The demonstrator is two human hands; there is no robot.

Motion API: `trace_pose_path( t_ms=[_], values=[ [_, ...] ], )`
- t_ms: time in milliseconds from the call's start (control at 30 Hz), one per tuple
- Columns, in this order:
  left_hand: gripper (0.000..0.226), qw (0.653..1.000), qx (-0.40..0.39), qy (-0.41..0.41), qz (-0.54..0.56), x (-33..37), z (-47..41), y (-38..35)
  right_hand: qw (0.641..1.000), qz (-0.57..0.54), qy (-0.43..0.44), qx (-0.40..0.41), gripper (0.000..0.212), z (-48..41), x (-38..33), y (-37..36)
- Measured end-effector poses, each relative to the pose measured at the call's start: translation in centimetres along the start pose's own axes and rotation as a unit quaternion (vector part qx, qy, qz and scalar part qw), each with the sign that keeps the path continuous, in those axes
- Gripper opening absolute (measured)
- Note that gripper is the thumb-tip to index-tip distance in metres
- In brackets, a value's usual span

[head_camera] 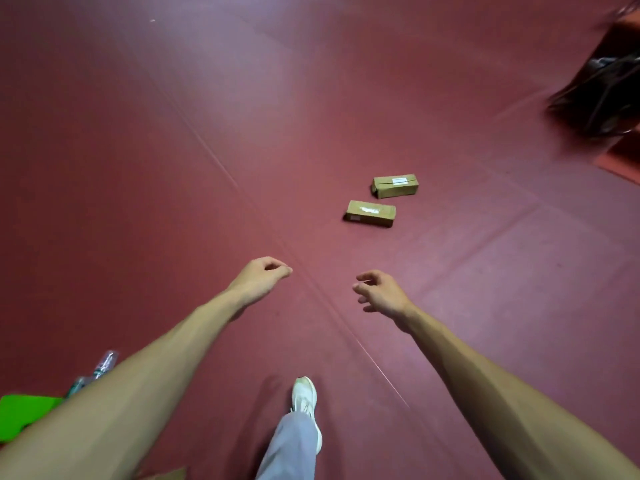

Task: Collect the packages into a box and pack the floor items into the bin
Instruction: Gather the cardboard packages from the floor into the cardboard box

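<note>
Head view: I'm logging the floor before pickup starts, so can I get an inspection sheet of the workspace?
Surface: red floor, seam lines crossing it.
Job's things: far package and near package lie apart on the floor, untouched; clear bottle lower left, partly behind the left arm.
Clutter: green item at the frame edge, kind unclear.
Hands: left hand and right hand reach forward, fingers loosely curled, holding nothing.
Cables: nothing seen.
Surroundings: dark bag upper right, blurred; white shoe below the hands.
</note>
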State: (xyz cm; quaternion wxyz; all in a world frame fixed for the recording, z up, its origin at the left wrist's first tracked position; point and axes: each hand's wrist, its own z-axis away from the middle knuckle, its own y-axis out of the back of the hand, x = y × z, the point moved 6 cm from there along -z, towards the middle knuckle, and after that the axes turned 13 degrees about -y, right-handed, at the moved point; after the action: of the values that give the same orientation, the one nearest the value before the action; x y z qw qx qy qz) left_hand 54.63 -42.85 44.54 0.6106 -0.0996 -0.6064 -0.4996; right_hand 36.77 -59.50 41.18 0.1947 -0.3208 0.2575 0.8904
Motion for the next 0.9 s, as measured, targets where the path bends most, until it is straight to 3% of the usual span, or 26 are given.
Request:
trace_pose_path(
  t_ms=[267,467,900],
  values=[
    [0.008,0.999,-0.035,-0.009,0.039,3.4,-16.0,-0.3,0.996,0.077,-0.041,0.037,0.04,-9.7,-7.8,7.5],
    [0.009,0.996,-0.075,-0.028,0.026,8.8,-26.8,-3.3,0.994,0.063,-0.054,0.067,0.042,-17.5,-12.1,15.9],
    [0.009,0.998,-0.067,0.003,0.001,23.2,-53.3,-16.2,0.996,0.031,-0.059,0.065,0.046,-40.9,-19.3,39.6]
  ],
)
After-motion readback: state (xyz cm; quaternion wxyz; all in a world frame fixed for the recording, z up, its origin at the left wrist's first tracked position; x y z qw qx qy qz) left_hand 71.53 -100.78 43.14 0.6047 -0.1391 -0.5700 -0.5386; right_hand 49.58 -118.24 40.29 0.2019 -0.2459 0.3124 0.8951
